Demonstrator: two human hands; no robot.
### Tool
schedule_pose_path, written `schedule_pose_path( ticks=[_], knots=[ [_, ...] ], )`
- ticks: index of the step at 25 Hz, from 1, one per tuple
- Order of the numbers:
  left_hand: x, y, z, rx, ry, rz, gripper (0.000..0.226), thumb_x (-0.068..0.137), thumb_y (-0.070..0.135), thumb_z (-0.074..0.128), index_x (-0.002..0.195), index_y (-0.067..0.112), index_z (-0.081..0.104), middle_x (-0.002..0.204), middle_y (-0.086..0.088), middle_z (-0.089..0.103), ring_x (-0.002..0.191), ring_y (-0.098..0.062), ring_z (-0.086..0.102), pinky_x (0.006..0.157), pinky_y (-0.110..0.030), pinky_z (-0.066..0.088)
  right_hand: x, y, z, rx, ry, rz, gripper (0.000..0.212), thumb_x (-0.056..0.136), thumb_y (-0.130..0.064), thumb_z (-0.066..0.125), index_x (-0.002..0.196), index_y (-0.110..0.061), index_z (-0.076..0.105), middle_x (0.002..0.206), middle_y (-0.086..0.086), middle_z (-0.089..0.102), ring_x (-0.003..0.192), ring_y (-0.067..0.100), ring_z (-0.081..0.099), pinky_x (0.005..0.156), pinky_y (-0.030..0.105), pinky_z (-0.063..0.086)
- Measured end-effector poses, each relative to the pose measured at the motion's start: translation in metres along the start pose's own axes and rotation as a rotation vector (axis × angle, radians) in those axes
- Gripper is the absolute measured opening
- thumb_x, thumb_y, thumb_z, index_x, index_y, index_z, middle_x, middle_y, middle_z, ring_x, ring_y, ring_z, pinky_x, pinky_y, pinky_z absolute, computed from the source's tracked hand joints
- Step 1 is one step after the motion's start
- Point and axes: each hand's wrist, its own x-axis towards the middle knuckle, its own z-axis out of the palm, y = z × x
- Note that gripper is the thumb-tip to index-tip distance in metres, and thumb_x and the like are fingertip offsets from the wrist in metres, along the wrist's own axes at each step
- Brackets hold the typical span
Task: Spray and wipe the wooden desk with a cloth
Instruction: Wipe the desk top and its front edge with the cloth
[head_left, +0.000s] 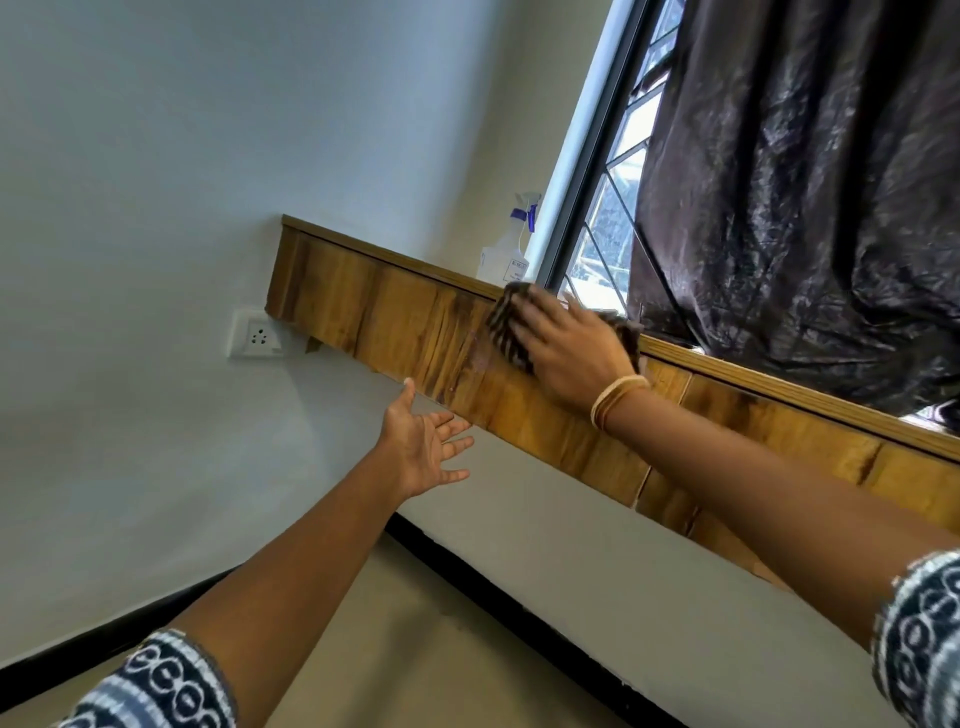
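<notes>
1 right hand (569, 353) presses cloth (506, 325) on desk (405, 317) edge.

The right hand (566, 353) covered most of the cloth (506, 325). The bench (395, 317) ran off the right edge. The spray bottle (506, 249) label was too small to read.

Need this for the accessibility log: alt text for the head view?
A person's right hand presses a dark striped cloth flat against a brown wooden panel below a window, while the open left hand hovers beneath it. A clear plastic spray bottle stands on the ledge beside a dark curtain.
</notes>
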Motion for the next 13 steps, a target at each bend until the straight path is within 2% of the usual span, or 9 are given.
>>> schedule_pose_path(
  ticks=[2,4,5,8,9,10,13],
  knots=[
    [-0.002,-0.001,0.002,-0.012,-0.003,0.006,0.096,0.088,0.078,0.014,0.156,0.011,0.017,0.159,-0.007,0.029,0.145,-0.027,0.030,0.114,-0.061,0.017,0.006,0.006,-0.002,-0.018,0.039,0.086,0.055,0.098,-0.035,0.035,0.148,-0.015,0.042,0.158,0.015,0.032,0.148,0.038,0.022,0.120,0.048,0.009],
    [0.000,-0.003,0.001,-0.034,-0.011,0.004,0.096,0.087,0.078,0.013,0.155,0.011,0.018,0.159,-0.007,0.030,0.145,-0.027,0.030,0.115,-0.061,0.017,-0.004,-0.012,0.002,0.044,0.049,0.084,0.055,0.097,-0.034,0.045,0.148,-0.013,0.042,0.158,0.017,0.032,0.148,0.038,0.023,0.119,0.049,0.005],
    [0.000,-0.004,0.000,-0.043,-0.018,0.006,0.096,0.087,0.078,0.013,0.155,0.011,0.020,0.158,-0.007,0.032,0.145,-0.027,0.031,0.115,-0.062,0.016,-0.014,-0.028,0.007,0.088,0.034,0.020,0.056,0.097,-0.034,0.047,0.149,-0.013,0.040,0.159,0.017,0.029,0.148,0.038,0.021,0.118,0.049,0.002],
    [0.001,-0.005,-0.004,-0.089,-0.029,0.008,0.098,0.086,0.079,0.015,0.152,0.008,0.028,0.151,-0.010,0.043,0.140,-0.028,0.039,0.115,-0.063,0.016,-0.041,-0.073,0.014,0.106,-0.152,-0.338,0.058,0.100,-0.031,0.039,0.155,-0.014,0.027,0.164,0.014,0.012,0.152,0.034,0.007,0.119,0.045,-0.006],
    [0.002,-0.004,-0.007,-0.124,-0.026,0.017,0.098,0.086,0.079,0.016,0.153,0.007,0.025,0.151,-0.011,0.043,0.140,-0.029,0.039,0.115,-0.063,0.017,-0.038,-0.076,0.014,0.086,-0.175,-0.387,0.059,0.101,-0.032,0.037,0.155,-0.013,0.025,0.165,0.013,0.010,0.152,0.033,0.005,0.120,0.045,-0.006],
    [0.002,-0.001,-0.010,-0.163,-0.015,0.034,0.098,0.087,0.078,0.017,0.154,0.007,0.019,0.153,-0.012,0.040,0.141,-0.029,0.037,0.115,-0.063,0.017,-0.028,-0.072,0.012,0.083,-0.159,-0.361,0.058,0.101,-0.033,0.036,0.155,-0.014,0.026,0.165,0.013,0.011,0.152,0.032,0.006,0.121,0.045,-0.005],
    [0.006,0.009,-0.019,-0.254,0.035,0.077,0.098,0.089,0.076,0.020,0.156,0.006,0.004,0.152,-0.017,0.040,0.140,-0.030,0.039,0.115,-0.060,0.020,0.029,-0.044,0.005,0.087,-0.035,-0.041,0.057,0.103,-0.038,0.032,0.155,-0.017,0.026,0.164,0.012,0.014,0.152,0.033,0.008,0.120,0.046,-0.003]
  ],
)
